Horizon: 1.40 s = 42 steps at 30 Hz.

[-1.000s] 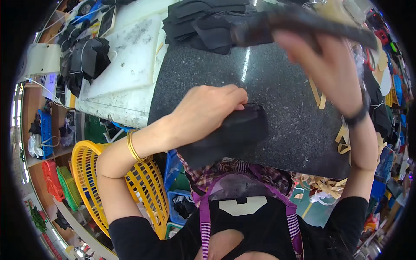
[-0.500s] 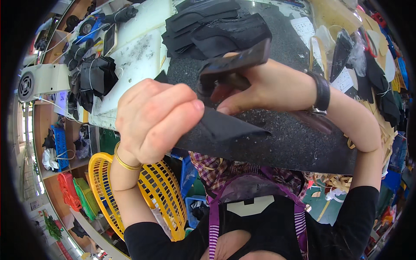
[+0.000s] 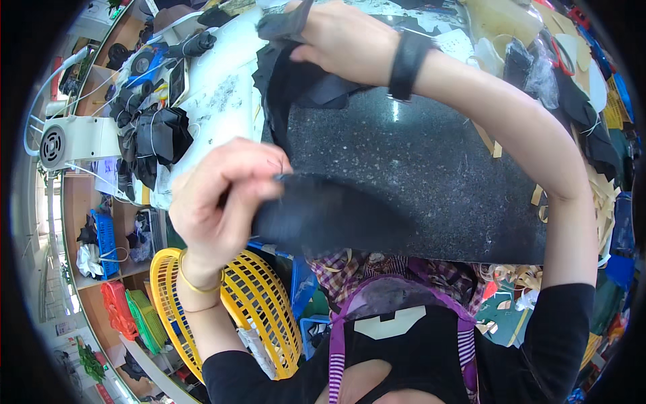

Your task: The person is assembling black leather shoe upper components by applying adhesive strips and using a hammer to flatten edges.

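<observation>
My left hand, with a gold bangle at the wrist, pinches a thin black cut piece by its left end. Motion smears the piece, and whether it is leather or cloth I cannot tell. Farther off, my right hand is closed round a dark flat object, too blurred to name. It is over the stack of black cut pieces, hiding most of it. A black curved strip runs from below that hand toward my left hand.
A dark speckled work slab lies before me, with a white board to its left. Tied black bundles sit by a cream machine. Below left stands a yellow basket. Red-handled scissors lie at far right.
My right hand has moved away and left, from near my left hand to over the stack, still holding the dark object. My left hand has dropped slightly, swinging the black piece with it.
</observation>
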Each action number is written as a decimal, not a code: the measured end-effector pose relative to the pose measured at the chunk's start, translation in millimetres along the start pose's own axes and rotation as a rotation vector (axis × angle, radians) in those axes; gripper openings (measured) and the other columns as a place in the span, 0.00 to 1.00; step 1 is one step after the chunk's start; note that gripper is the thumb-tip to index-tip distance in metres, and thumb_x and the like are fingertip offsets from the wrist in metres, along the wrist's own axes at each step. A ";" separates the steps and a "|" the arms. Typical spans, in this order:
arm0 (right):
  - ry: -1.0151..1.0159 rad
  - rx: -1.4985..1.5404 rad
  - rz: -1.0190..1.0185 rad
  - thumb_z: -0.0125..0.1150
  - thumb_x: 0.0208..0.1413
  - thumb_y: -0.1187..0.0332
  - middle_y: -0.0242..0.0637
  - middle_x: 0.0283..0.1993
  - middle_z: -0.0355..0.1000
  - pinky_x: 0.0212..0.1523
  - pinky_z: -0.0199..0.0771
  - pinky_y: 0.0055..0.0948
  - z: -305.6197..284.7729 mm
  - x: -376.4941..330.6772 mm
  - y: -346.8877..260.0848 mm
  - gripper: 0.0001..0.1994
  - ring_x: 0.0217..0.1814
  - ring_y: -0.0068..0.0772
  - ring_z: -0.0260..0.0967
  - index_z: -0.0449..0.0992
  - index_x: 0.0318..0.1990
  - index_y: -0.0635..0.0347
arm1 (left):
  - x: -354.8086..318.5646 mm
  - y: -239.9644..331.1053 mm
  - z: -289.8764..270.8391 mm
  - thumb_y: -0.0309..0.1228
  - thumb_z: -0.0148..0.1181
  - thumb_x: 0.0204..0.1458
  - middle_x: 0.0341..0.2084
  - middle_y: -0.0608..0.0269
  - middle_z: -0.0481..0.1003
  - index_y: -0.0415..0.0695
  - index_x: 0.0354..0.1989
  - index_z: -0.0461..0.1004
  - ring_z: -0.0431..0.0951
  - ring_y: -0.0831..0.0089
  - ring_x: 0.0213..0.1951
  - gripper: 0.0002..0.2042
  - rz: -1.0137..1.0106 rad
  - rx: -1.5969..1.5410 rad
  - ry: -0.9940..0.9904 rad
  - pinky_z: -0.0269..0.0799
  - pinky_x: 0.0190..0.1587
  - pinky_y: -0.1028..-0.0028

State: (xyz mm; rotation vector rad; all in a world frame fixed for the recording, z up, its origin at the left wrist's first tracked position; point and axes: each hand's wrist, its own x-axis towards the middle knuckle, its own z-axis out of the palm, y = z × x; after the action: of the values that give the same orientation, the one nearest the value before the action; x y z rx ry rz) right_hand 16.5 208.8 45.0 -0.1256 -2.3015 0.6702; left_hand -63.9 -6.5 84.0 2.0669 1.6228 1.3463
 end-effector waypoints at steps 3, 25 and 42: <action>-0.065 -0.272 0.046 0.57 0.49 0.72 0.55 0.30 0.71 0.37 0.69 0.43 -5.7 18.9 26.6 0.09 0.38 0.55 0.71 0.69 0.35 0.68 | 3.6 23.4 6.2 0.18 0.60 0.45 0.26 0.55 0.76 0.34 0.31 0.73 0.78 0.68 0.29 0.05 -0.070 -0.361 -0.298 0.72 0.33 0.74; -0.679 0.013 0.565 0.64 0.42 0.75 0.42 0.26 0.70 0.27 0.67 0.32 -103.4 -129.8 -68.8 0.09 0.27 0.46 0.71 0.73 0.33 0.63 | -41.0 -41.8 119.2 0.26 0.56 0.33 0.35 0.63 0.72 0.36 0.39 0.76 0.73 0.68 0.33 0.19 0.187 0.284 -0.362 0.71 0.31 0.72; -0.735 -0.548 0.396 0.62 0.35 0.68 0.39 0.26 0.66 0.37 0.62 0.37 -81.4 -114.9 -91.1 0.12 0.30 0.46 0.66 0.71 0.31 0.57 | -45.0 -39.6 103.0 0.27 0.59 0.32 0.33 0.57 0.72 0.35 0.33 0.75 0.74 0.61 0.36 0.16 0.273 0.250 -0.487 0.74 0.34 0.70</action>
State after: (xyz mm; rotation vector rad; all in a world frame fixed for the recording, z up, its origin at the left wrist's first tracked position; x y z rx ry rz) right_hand 164.7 133.8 68.2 -0.7045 -3.1723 0.2603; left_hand -14.5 8.1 -23.5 2.5765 1.3850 0.6333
